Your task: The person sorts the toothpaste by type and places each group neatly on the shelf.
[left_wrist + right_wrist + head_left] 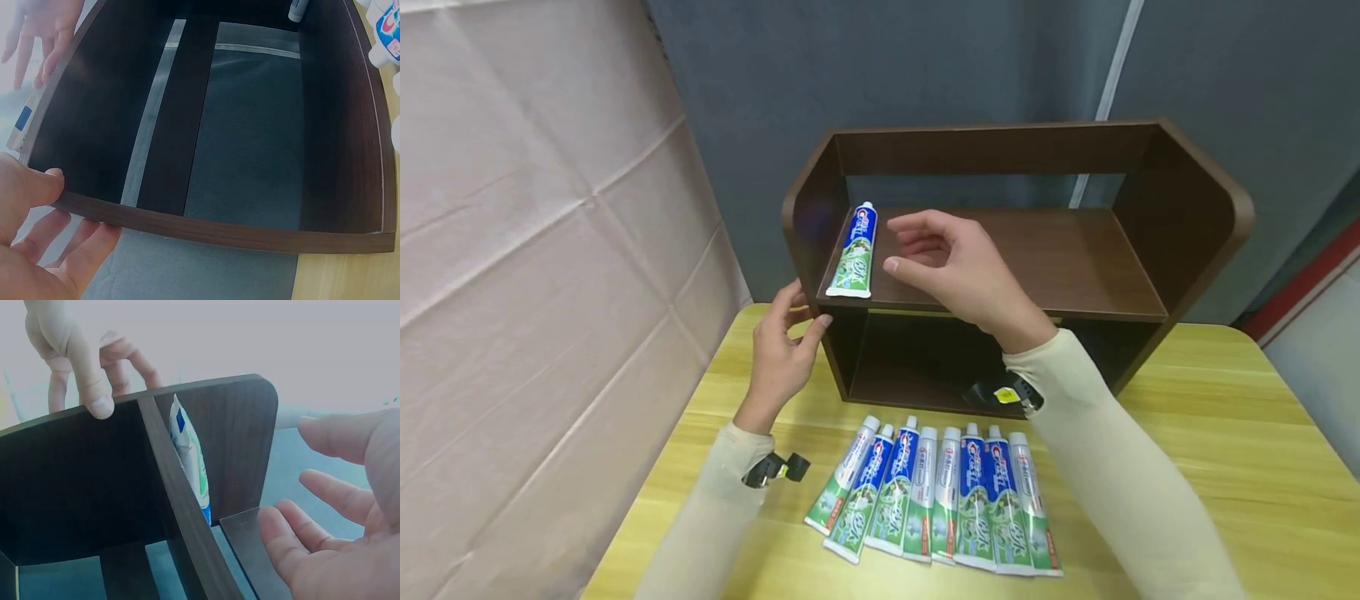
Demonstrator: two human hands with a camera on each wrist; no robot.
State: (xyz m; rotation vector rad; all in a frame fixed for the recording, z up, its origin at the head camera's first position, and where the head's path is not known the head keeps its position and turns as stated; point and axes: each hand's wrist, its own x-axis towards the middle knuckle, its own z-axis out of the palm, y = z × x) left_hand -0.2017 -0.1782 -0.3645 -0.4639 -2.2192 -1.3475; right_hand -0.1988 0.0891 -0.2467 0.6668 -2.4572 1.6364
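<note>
A dark brown two-tier shelf rack (pixel 1037 258) stands on the table. On the left end of its upper board lies a blue, white and green toothpaste tube (pixel 853 250), cap toward the back. My right hand (pixel 962 267) hovers just right of that tube, fingers loosely bent and holding nothing; the right wrist view shows a gap between hand and tube (pixel 190 459). With my left hand (pixel 782 350) I grip the rack's left side panel, the thumb on its inner side and the fingers outside, as the left wrist view also shows.
Several toothpaste tubes (pixel 973 500), some blue-topped and some white-topped, lie side by side on the yellow wooden table (pixel 1225 433) before the rack. A pale cloth wall (pixel 550 250) closes the left side, and a grey curtain (pixel 925 67) hangs behind.
</note>
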